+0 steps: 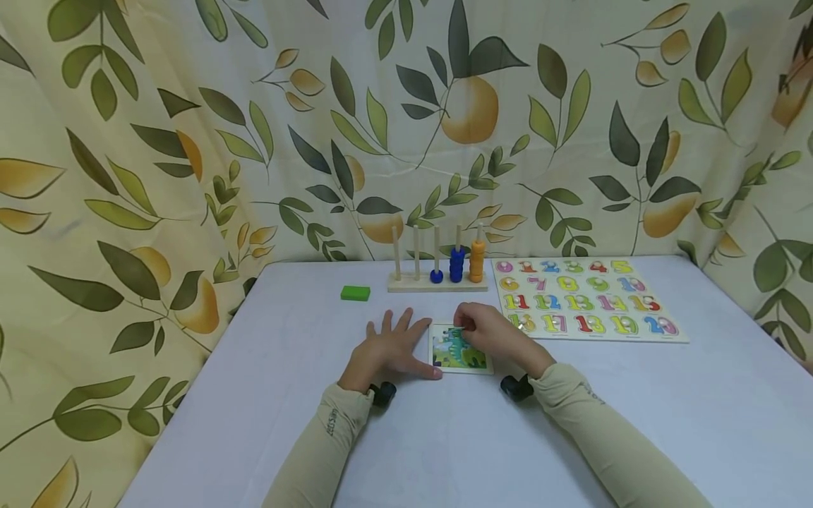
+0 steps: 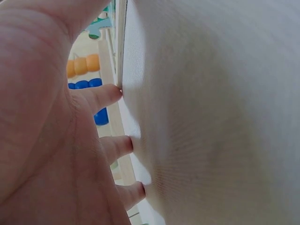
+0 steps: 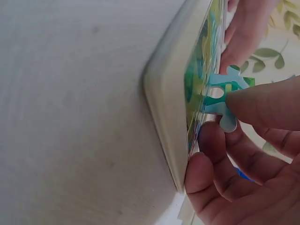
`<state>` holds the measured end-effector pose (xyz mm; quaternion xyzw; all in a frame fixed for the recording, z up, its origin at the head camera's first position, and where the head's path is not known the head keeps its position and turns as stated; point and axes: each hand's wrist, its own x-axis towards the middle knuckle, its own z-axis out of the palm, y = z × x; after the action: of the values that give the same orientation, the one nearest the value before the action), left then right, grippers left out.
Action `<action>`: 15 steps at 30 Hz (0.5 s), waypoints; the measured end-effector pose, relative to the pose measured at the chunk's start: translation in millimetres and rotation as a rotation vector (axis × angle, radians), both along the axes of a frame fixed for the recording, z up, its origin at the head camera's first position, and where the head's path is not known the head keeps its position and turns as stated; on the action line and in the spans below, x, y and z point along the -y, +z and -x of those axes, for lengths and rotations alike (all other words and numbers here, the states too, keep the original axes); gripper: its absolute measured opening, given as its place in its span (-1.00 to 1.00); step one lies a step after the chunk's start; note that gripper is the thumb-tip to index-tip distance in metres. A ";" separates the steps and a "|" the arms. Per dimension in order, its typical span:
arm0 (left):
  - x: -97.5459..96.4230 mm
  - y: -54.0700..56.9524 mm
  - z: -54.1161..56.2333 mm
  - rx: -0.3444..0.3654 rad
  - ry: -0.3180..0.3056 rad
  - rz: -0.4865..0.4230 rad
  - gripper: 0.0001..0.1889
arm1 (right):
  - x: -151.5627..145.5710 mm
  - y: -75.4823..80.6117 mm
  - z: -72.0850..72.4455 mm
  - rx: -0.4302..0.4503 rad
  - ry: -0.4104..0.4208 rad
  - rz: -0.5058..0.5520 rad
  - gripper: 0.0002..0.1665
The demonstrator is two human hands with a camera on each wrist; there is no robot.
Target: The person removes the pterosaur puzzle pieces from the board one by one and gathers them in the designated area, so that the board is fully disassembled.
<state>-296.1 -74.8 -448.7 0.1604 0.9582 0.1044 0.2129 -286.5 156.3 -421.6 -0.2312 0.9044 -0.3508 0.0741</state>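
Note:
A small jigsaw puzzle with a white-framed tray [image 1: 466, 371] and a green dinosaur picture lies flat on the table. My left hand [image 1: 392, 349] spreads its fingers at the tray's left side, with thumb and index fingertip at its corners. Over the upper right of the tray, my right hand [image 1: 498, 333] pinches a puzzle piece. That light-blue and green jigsaw piece [image 3: 228, 122] stands tilted up from the picture in the right wrist view, its lower edge right at the puzzle surface. The other right fingers curl by the tray's edge.
Behind the tray stands a wooden peg counter [image 1: 413, 286] with blue and orange beads. A green block [image 1: 355, 293] lies to its left. At the right is a number board [image 1: 597, 334] with colourful numerals. A leaf-patterned curtain [image 1: 317, 141] hangs behind the white-covered table [image 1: 438, 451].

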 end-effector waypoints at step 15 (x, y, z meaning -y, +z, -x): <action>0.1 0.2 1.0 -0.001 -0.008 0.013 0.22 | 1.7 1.7 -3.4 0.027 -0.027 -0.007 -0.86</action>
<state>-297.2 -74.8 -448.4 0.1627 0.9583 0.0973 0.2139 -283.0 154.5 -419.9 -0.2142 0.9076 -0.3516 0.0824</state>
